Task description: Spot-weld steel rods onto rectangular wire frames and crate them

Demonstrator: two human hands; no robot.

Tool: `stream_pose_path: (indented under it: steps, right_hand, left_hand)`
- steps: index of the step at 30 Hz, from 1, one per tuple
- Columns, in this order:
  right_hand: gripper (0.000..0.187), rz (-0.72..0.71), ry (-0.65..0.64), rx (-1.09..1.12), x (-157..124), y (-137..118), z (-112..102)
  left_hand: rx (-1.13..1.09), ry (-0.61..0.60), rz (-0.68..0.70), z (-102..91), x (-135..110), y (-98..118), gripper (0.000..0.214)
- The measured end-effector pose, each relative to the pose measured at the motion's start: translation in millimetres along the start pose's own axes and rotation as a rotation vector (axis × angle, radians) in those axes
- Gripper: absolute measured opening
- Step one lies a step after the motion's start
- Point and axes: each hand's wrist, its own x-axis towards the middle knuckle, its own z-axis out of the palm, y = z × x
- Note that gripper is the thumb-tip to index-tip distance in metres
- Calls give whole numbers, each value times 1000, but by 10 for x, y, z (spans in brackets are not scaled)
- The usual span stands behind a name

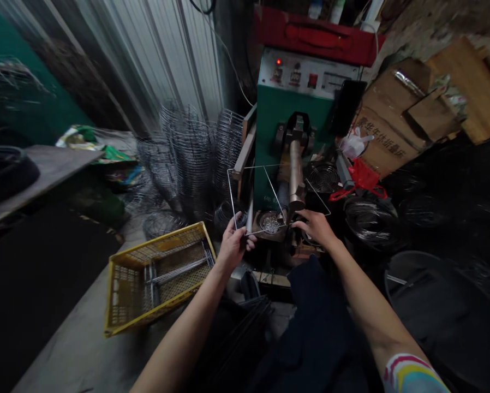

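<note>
My left hand (235, 242) is closed round the near left corner of a thin rectangular wire frame (256, 169). My right hand (315, 225) pinches the frame's near right side. The frame lies level in front of a green welding machine (288, 103), under its copper-coloured electrode arm (296, 169). A small round dish of metal bits (270, 221) sits on the machine's base, just below the frame and between my hands.
A yellow plastic crate (159, 275) holding wire rods stands at my lower left. Stacks of finished wire racks (191, 150) lean by the corrugated wall. Cardboard boxes (392, 120) and a red bag (362, 177) sit right of the machine. Dark bins lie at right.
</note>
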Motion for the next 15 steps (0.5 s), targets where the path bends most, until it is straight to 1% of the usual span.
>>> stream_pose_path:
  steps: [4, 6, 7, 8, 10, 11, 12, 13, 15]
  right_hand:
    - [37, -8, -18, 22, -7, -24, 23]
    - [38, -12, -16, 44, -16, 14, -12]
    - [41, -5, 14, 46, -21, 59, -49]
    - [44, 20, 71, 35, -25, 123, -97]
    - [48, 138, 242, -19, -36, 289, -209]
    - [48, 228, 307, -35, -43, 375, -263]
    - [47, 330, 338, -19, -52, 451, -310]
    - [47, 433, 331, 39, -67, 506, -345]
    - [50, 601, 256, 251, -127, 538, -379]
  left_hand:
    - [22, -19, 0, -63, 39, -39, 82]
    - [30, -23, 4, -88, 50, -55, 80]
    - [31, -25, 9, -94, 54, -58, 79]
    - [30, -24, 14, -93, 59, -57, 79]
    - [25, -24, 12, -78, 73, -43, 80]
    - [22, -25, 5, -66, 80, -32, 82]
    - [20, -23, -4, -54, 84, -18, 85]
    - [21, -22, -13, -45, 81, -3, 86]
    - [29, -25, -22, -46, 35, 24, 88]
